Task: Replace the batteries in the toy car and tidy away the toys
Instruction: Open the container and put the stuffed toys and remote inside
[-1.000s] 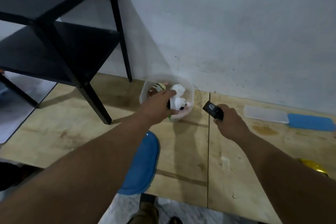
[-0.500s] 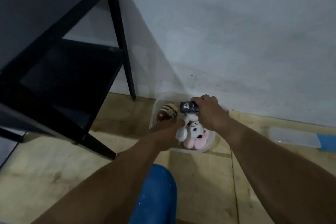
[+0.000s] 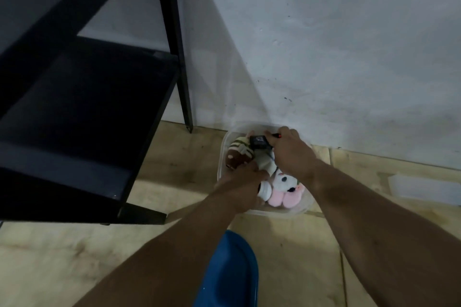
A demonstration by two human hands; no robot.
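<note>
Toy car (image 3: 259,141) pinched in right hand (image 3: 290,151), over tub's far rim (image 3: 252,125); left hand (image 3: 243,183) gripping near rim.

The tub (image 3: 305,209) stands on the floor (image 3: 174,164) against the wall (image 3: 324,45), right of the shelf unit (image 3: 82,97). Inside it, the striped plush (image 3: 238,154) lies left, the toy car (image 3: 258,142) behind, the panda plush (image 3: 284,188) in front. A lid (image 3: 421,188) lies further right.
</note>
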